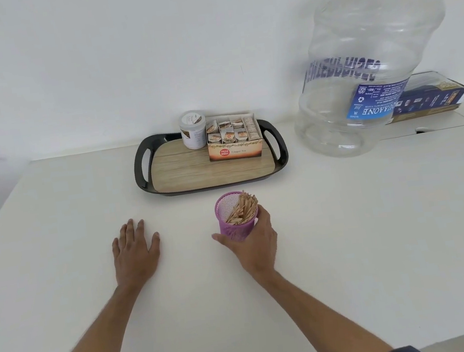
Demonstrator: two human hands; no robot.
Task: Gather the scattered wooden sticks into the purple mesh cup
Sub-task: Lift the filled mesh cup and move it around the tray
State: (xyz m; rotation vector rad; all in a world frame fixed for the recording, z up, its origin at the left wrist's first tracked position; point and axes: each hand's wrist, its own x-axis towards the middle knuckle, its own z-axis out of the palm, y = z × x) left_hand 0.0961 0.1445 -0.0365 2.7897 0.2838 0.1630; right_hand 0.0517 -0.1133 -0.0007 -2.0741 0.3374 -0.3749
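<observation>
The purple mesh cup stands upright on the white table, just in front of the tray. A bundle of wooden sticks leans inside it toward its right rim. My right hand wraps around the cup from the near right side, thumb at its left base. My left hand lies flat on the table to the left of the cup, palm down, fingers spread, holding nothing. No loose sticks show on the table.
A black tray with a wood-pattern floor sits behind the cup, holding a round tin and a tea-bag box. A large clear water bottle stands at the back right, a dark box behind it. The table's right edge is nearby.
</observation>
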